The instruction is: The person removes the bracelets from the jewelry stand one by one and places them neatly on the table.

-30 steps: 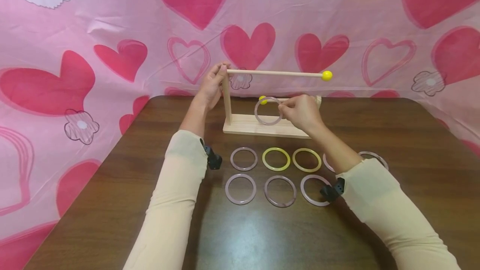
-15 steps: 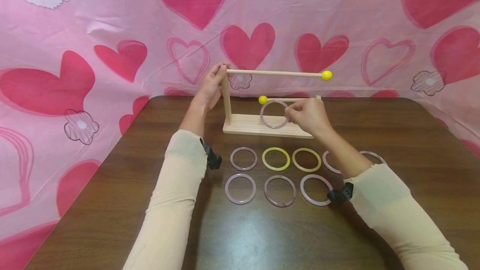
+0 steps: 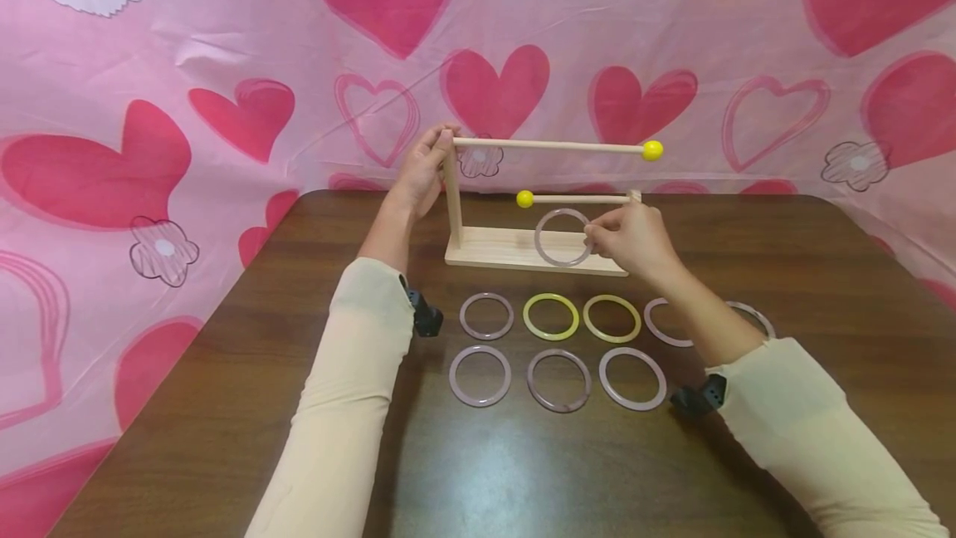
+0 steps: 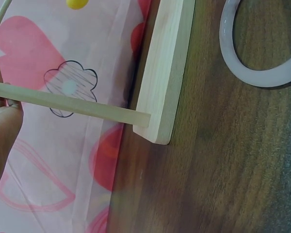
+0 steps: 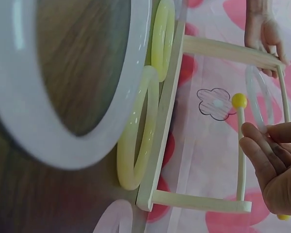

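My left hand point(image 3: 421, 171) grips the top of the left post point(image 3: 452, 198) of a wooden bangle stand, where the long upper rod point(image 3: 548, 144) begins. A lilac, translucent bangle point(image 3: 538, 241) hangs upright from my right hand point(image 3: 635, 241), pinched between thumb and fingers at its right side. In the head view, this bangle appears just under the short lower rod point(image 3: 578, 200), overlapping the stand's base point(image 3: 493, 247) behind it. The right wrist view shows the same bangle point(image 5: 269, 104) beside the yellow ball tip point(image 5: 239, 101), with the rod outside its ring.
Two rows of bangles lie flat on the brown table point(image 3: 299, 438) before the stand. Among them are yellow bangles point(image 3: 550, 339) and lilac bangles point(image 3: 480, 403). My right forearm partly covers those at the right. Behind the table hangs a pink heart-patterned cloth point(image 3: 314, 31).
My right hand has moved right and slightly down, taking the lilac bangle from near the lower rod's yellow ball to below the rod. The left hand stays on the post.
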{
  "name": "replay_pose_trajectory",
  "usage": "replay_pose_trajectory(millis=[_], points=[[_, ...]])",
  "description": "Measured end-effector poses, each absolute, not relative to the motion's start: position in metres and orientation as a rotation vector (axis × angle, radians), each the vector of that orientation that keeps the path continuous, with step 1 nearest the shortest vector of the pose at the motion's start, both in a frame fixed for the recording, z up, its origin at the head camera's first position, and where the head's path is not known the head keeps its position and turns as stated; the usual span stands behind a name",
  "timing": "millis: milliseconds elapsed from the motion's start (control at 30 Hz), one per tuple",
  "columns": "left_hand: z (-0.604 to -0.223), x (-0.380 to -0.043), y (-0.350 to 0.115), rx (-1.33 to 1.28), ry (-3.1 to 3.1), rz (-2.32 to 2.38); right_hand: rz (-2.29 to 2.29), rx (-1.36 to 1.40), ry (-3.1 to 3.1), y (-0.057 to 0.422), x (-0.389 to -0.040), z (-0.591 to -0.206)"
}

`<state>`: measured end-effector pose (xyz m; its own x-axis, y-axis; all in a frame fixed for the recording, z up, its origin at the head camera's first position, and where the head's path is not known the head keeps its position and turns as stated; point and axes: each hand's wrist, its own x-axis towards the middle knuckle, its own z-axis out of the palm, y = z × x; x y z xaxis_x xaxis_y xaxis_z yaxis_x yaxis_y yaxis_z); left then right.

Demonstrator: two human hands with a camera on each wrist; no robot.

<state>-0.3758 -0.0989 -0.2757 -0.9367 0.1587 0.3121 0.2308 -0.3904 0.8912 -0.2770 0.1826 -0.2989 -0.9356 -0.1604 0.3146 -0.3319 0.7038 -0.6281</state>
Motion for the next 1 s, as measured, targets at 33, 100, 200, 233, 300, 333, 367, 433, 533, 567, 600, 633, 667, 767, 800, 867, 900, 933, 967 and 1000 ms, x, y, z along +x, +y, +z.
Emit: replay_pose_trajectory(millis=[33, 100, 200, 233, 300, 333, 367, 433, 533, 567, 600, 633, 667, 767, 800, 867, 900, 933, 967, 1000], points=[[-0.276, -0.376, -0.099, -0.548, -1.710, -2.523, 1.055, 0.398, -2.679, 0.184, -0.276, -0.299], [-0.276, -0.376, -0.099, -0.552, -1.708, -2.523, 1.066, 0.401, -2.685, 0.187, -0.274, -0.299], [-0.276, -0.376, -0.099, -0.563, -1.702, -2.524, 1.073, 0.392, -2.704, 0.191, -0.271, -0.299], [-0.276, -0.376, -0.098, -0.568, -1.700, -2.524, 1.061, 0.392, -2.712, 0.192, -0.270, -0.300], [-0.276, -0.377, -0.098, -0.576, -1.698, -2.526, 1.034, 0.396, -2.733, 0.194, -0.268, -0.300], [-0.276, -0.377, -0.098, -0.579, -1.700, -2.524, 1.016, 0.405, -2.740, 0.196, -0.267, -0.300], [-0.276, -0.377, -0.098, -0.579, -1.702, -2.521, 0.996, 0.411, -2.748, 0.197, -0.266, -0.300], [-0.276, -0.376, -0.098, -0.576, -1.706, -2.520, 0.961, 0.423, -2.767, 0.199, -0.264, -0.301], [-0.276, -0.377, -0.098, -0.577, -1.714, -2.513, 0.930, 0.425, -2.797, 0.204, -0.260, -0.301], [-0.276, -0.377, -0.098, -0.577, -1.715, -2.512, 0.923, 0.422, -2.809, 0.205, -0.259, -0.301], [-0.276, -0.377, -0.098, -0.578, -1.717, -2.509, 0.919, 0.422, -2.820, 0.207, -0.258, -0.301], [-0.276, -0.376, -0.099, -0.579, -1.720, -2.505, 0.914, 0.422, -2.829, 0.209, -0.257, -0.301], [-0.276, -0.376, -0.099, -0.579, -1.721, -2.505, 0.913, 0.424, -2.838, 0.211, -0.256, -0.301], [-0.276, -0.377, -0.099, -0.578, -1.716, -2.503, 0.900, 0.422, -2.851, 0.216, -0.253, -0.301], [-0.277, -0.377, -0.099, -0.579, -1.714, -2.503, 0.902, 0.425, -2.855, 0.217, -0.253, -0.301], [-0.277, -0.377, -0.099, -0.582, -1.711, -2.504, 0.902, 0.424, -2.861, 0.220, -0.251, -0.303], [-0.277, -0.377, -0.099, -0.584, -1.710, -2.504, 0.907, 0.424, -2.863, 0.222, -0.251, -0.303], [-0.277, -0.377, -0.099, -0.585, -1.711, -2.503, 0.914, 0.427, -2.868, 0.223, -0.250, -0.304], [-0.277, -0.377, -0.099, -0.584, -1.711, -2.505, 0.919, 0.431, -2.873, 0.225, -0.249, -0.304], [-0.277, -0.377, -0.099, -0.583, -1.713, -2.505, 0.922, 0.436, -2.878, 0.227, -0.249, -0.304]])
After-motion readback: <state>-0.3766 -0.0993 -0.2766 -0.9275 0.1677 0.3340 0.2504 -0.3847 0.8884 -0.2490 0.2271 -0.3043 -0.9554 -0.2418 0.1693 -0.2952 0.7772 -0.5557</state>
